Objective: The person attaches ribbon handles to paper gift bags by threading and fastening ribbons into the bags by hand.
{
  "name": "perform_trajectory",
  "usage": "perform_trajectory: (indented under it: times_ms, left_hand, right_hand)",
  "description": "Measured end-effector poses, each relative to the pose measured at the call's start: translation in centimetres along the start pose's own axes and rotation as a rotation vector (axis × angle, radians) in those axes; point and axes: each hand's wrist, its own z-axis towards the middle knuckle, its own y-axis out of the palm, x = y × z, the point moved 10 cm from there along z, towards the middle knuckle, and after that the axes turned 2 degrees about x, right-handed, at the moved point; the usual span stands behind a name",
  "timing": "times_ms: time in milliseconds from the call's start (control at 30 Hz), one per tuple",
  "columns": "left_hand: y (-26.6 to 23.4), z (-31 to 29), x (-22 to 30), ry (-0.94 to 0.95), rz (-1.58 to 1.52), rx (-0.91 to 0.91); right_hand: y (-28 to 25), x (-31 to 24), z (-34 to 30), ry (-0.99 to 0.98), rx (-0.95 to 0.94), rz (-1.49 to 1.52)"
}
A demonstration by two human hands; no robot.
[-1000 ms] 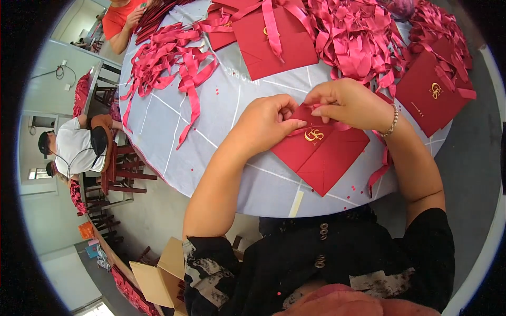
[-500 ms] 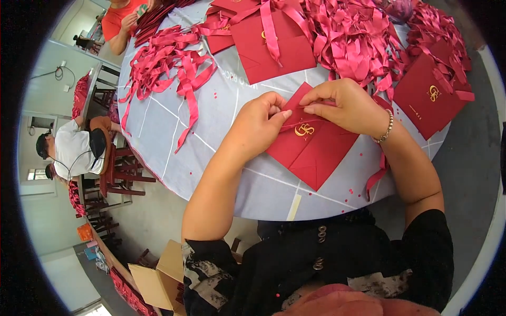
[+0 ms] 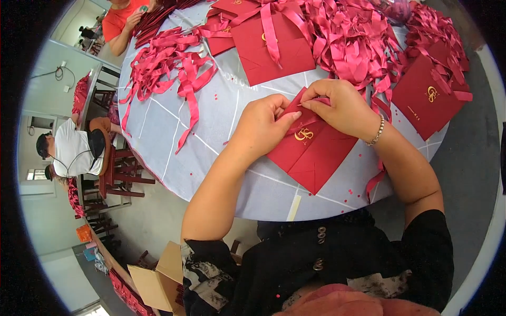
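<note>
A flat, dark red paper bag [image 3: 322, 163] with a gold emblem lies on the table in front of me, its top edge turned away from me. My left hand [image 3: 266, 125] is closed on the bag's upper left edge, thumb on the front. Near that top edge, my right hand [image 3: 337, 108] pinches a pink ribbon [image 3: 318, 100] between thumb and fingertips. The exact place where the ribbon meets the bag is hidden by my fingers. A ribbon tail [image 3: 375, 183] hangs out beside the bag at the right.
Loose pink ribbons [image 3: 174, 66] lie at the far left, and a large ribbon heap [image 3: 350, 45] at the far side. More red bags [image 3: 274, 52] lie beyond my hands; another bag [image 3: 424, 102] is at the right. A co-worker [image 3: 122, 23] handles red bags; an open carton [image 3: 153, 284] stands lower left.
My right hand has shifted slightly, its fingertips drawn closer to the left thumb at the bag's top edge. The bag has moved slightly toward me.
</note>
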Motion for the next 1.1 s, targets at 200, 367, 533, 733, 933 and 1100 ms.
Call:
perform_trajectory:
  times_ms: [200, 367, 533, 733, 933, 1100]
  left_hand:
    - [0.0, -0.7, 2.3, 0.142, 0.108, 0.101]
    - [-0.4, -0.8, 1.3, 0.002, -0.083, 0.056]
    - [-0.2, -0.7, 1.0, -0.03, -0.126, 0.001]
    - [0.1, -0.8, 1.7, 0.037, -0.035, -0.021]
    - [-0.2, -1.2, 3.0, 0.083, -0.056, -0.001]
    - [0.0, -1.8, 4.9, 0.209, 0.075, -0.038]
  right_hand:
    - [1.2, -3.0, -1.4, -0.228, 0.069, -0.44]
    - [0.8, -3.0, -0.7, -0.233, 0.081, -0.259]
    - [-1.6, -1.2, 0.1, -0.035, -0.087, 0.064]
    - [0.0, -2.7, -0.3, -0.233, -0.086, -0.118]
    - [-1.7, -2.4, -0.3, -0.166, -0.071, -0.064]
    - [-1.3, -2.9, -0.2, -0.17, -0.232, -0.041]
